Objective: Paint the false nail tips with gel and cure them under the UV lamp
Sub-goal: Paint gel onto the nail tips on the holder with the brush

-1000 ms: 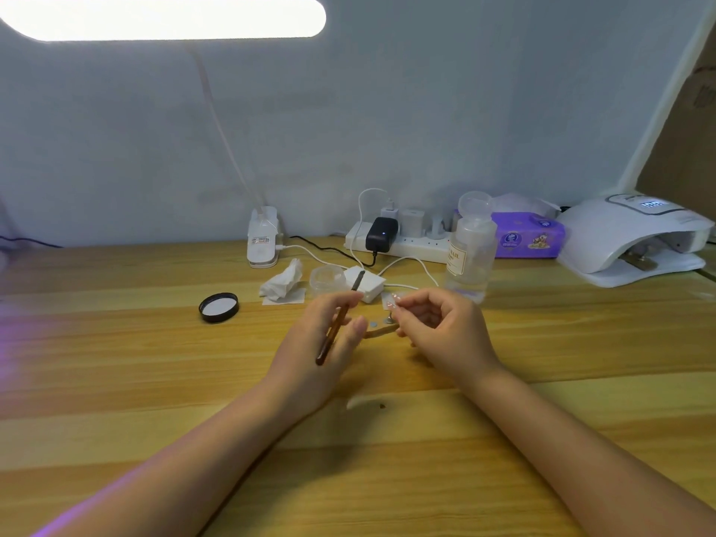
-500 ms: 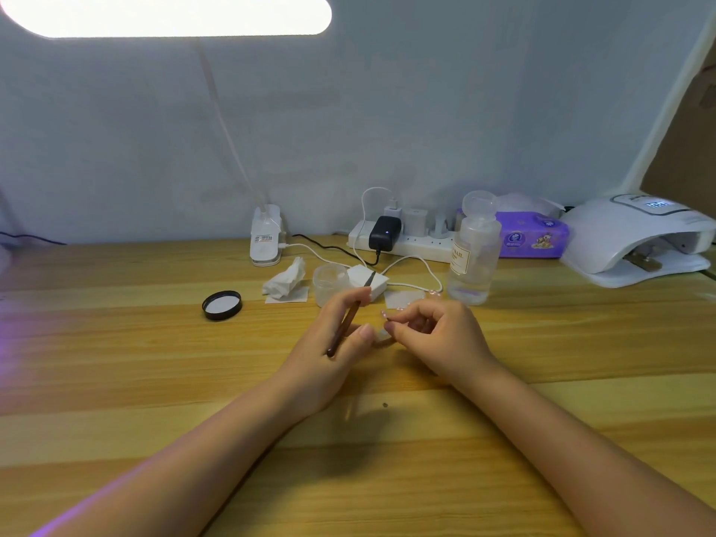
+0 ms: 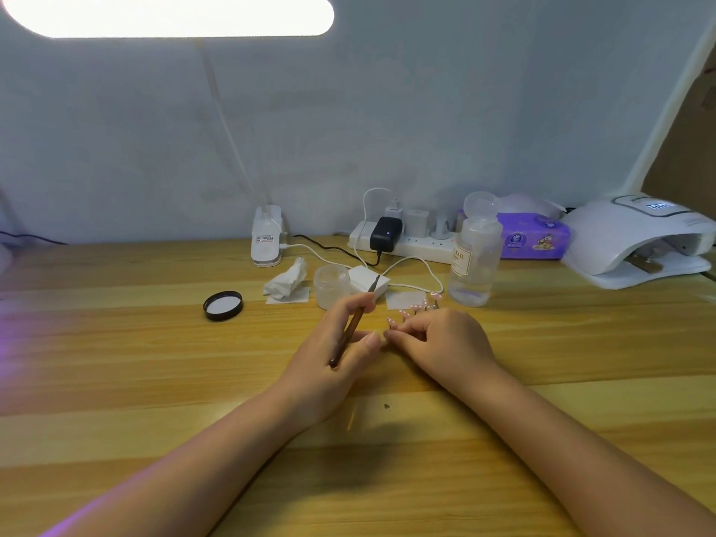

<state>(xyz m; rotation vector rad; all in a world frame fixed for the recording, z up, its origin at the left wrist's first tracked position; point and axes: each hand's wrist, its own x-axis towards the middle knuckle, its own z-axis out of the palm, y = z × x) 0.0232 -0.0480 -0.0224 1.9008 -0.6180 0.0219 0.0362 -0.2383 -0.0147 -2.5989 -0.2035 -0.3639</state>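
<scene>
Head view: the left hand [image 3: 341, 350] sits at the middle of the desk [image 3: 116, 362] with its fingers curled round a brown-handled brush [image 3: 350, 327]; the handle runs from the back of the hand up toward one o'clock, the fine tip clear of the fingers and pointing at the back of the desk, which looks like a parked grip, keeping wet bristles off the wood while the thumb reaches across to help the other hand. The right hand [image 3: 441, 339] lies just at three o'clock of the left, fingers curled and pinching something small at the spot where the two hands meet; I cannot tell what exactly, since the knuckles hide it. The false nail tips [image 3: 414, 310], pale pink, stand in a short row just at twelve o'clock of the right hand, apparently on a holder that the hand covers; holding them low and close probably steadies them for fine work.

Containers: a small frosted jar [image 3: 332, 285] stands open at eleven o'clock of the hands, its contents too pale to make out; its likely lid, a black cap [image 3: 223, 305], lies upturned at nine o'clock of the jar, well apart. A clear pump bottle [image 3: 474, 253] at two o'clock holds a shallow layer of liquid at the bottom. The UV lamp [image 3: 639, 242] sits at the far two o'clock edge, display lit, with something resting inside its mouth that is too dim to name; the reach across to it seems the awkward part, as wet gel could smear.
</scene>
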